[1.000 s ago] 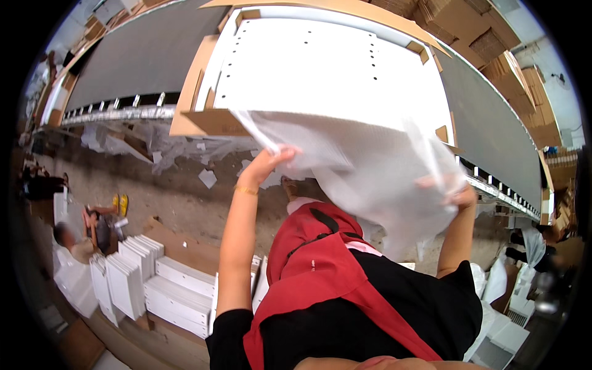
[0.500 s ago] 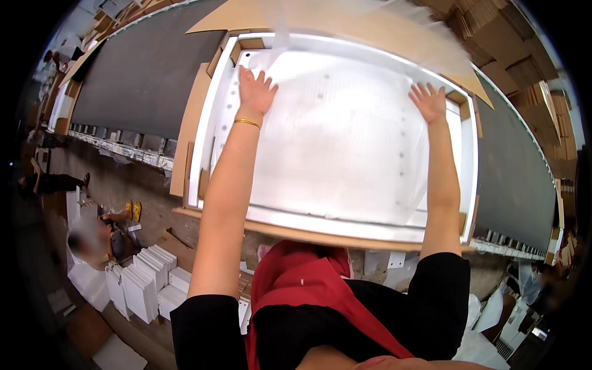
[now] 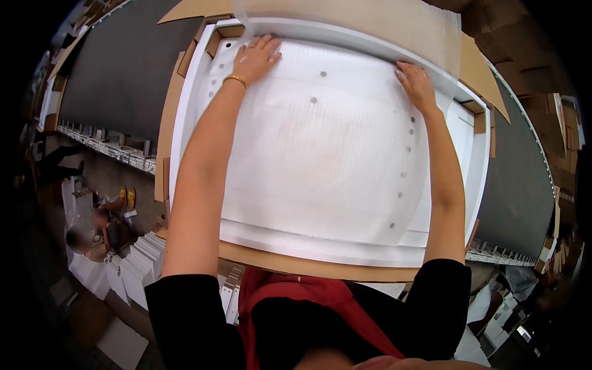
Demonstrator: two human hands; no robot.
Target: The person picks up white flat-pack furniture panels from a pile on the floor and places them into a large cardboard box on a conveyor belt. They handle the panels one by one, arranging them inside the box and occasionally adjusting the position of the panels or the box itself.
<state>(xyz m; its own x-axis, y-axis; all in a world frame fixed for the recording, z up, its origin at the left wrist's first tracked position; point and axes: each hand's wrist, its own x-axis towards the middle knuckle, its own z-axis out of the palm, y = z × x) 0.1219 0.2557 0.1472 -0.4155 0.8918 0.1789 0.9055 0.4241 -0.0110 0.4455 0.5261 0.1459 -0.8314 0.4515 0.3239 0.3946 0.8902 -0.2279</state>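
Observation:
A thin translucent foam sheet (image 3: 290, 160) covers white panels with several dark holes, lying in a shallow cardboard box. White strips, such as the rear one (image 3: 351, 42), line the box walls. My left hand (image 3: 254, 60), with a gold bangle on its wrist, lies on the sheet near the far left corner, its fingers apart. Toward the far right, my right hand (image 3: 418, 85) rests on the sheet with fingers stretched out and slightly bent. The sheet's far part hangs over the rear wall onto the open cardboard flap (image 3: 382, 17). Neither hand grips anything.
The box sits on a dark conveyor belt (image 3: 123, 74). Brown cardboard corner pieces (image 3: 223, 36) fill the box corners. White boards (image 3: 132, 265) stand stacked on the floor at lower left, near a seated person (image 3: 110, 233). Stacked cardboard (image 3: 536, 129) stands at far right.
Both hands have come down onto the sheet and shifted toward the box's far side. The sheet's far end, blurred in motion before, now lies over the rear flap. My view has moved slightly.

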